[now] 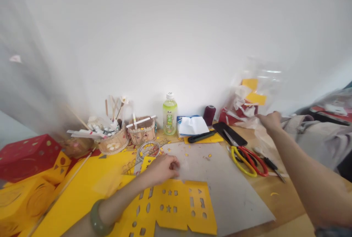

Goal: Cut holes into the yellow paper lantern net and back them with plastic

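Note:
My left hand (164,169), a green bangle (99,218) on its wrist, hovers over the yellow cut-out card (180,217). Its fingers are curled together; whatever they hold, if anything, cannot be made out. The card lies on a grey board (233,196) and has stars, ovals, squares and triangles cut through it. Reaching out at the right, my right hand (271,120) has its fingers pinched at the edge of a clear plastic bag (271,83), which holds white, red and yellow paper scraps (250,94).
Large-handled scissors (249,162), a black phone (231,133) and a black cutter (202,136) lie near a drink bottle (170,116). Decorated baskets (142,134), a tape roll (149,151), a dark red thread spool (209,116) and red and yellow paper boxes (30,156) stand around.

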Tool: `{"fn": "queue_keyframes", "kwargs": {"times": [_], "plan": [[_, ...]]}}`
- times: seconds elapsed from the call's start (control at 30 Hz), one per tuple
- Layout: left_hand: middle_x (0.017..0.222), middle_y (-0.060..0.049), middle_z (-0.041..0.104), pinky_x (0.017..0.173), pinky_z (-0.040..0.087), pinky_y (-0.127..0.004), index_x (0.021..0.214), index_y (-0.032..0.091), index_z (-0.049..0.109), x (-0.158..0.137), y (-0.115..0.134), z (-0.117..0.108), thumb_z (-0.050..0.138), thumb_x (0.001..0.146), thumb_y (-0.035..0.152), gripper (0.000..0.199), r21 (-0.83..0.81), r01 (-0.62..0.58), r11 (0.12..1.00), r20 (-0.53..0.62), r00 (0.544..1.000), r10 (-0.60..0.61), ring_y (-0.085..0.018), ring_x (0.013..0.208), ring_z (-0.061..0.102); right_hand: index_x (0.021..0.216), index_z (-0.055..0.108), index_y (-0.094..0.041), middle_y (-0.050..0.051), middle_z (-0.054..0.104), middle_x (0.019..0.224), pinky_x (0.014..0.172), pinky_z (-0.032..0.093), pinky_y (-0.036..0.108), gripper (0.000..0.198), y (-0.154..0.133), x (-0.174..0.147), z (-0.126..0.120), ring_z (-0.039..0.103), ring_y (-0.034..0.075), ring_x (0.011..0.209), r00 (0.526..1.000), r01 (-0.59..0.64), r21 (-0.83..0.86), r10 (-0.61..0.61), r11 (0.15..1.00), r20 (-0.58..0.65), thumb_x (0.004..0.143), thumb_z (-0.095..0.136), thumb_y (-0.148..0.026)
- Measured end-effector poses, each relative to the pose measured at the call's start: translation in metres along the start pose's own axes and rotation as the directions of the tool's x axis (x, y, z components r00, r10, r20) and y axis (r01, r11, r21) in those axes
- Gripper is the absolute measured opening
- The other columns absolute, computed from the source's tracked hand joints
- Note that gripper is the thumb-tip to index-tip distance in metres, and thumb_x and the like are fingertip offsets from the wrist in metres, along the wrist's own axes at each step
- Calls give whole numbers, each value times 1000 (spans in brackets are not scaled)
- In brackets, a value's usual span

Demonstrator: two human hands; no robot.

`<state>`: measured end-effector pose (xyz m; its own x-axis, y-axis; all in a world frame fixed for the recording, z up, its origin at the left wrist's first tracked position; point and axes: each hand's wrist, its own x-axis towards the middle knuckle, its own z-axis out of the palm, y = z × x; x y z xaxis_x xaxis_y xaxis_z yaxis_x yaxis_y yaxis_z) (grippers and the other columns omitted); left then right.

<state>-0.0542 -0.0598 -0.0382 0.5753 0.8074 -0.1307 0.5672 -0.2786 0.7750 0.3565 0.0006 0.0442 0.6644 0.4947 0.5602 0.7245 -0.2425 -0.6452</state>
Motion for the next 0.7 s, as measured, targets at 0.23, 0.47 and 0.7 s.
{"fn": "queue_keyframes", "kwargs": {"times": [0.23, 0.47, 0.7], "plan": [[69, -1, 62, 55, 43, -21, 84, 15, 63, -5, 22, -15, 57, 75, 22, 13, -286, 24, 958, -105, 993, -57, -12, 63, 58, 119, 50, -17, 13, 52, 121, 90, 43, 42, 36, -68, -89, -28, 52, 24, 108, 959, 85, 258, -149, 962, 242, 83, 49, -23], [66, 0, 60, 51, 46, -19, 87, 13, 60, -14, 38, -26, 59, 76, 22, 14, -527, 20, 850, -184, 973, -137, -8, 52, 57, 88, 67, -21, 4, 67, 82, 57, 49, 29, 26, -127, -209, -19, 61, 17, 69, 371, -232, 503, -402, 833, 837, 75, 58, -43], [66, 0, 61, 56, 45, -19, 83, 12, 64, -18, 44, -23, 56, 78, 18, 11, -571, 44, 820, -124, 983, -139, -8, 58, 58, 68, 63, -23, -1, 59, 69, 55, 38, 26, 12, -139, -215, -12, 49, 13, 61, 443, -340, 518, -352, 785, 824, 72, 60, -34]]}}
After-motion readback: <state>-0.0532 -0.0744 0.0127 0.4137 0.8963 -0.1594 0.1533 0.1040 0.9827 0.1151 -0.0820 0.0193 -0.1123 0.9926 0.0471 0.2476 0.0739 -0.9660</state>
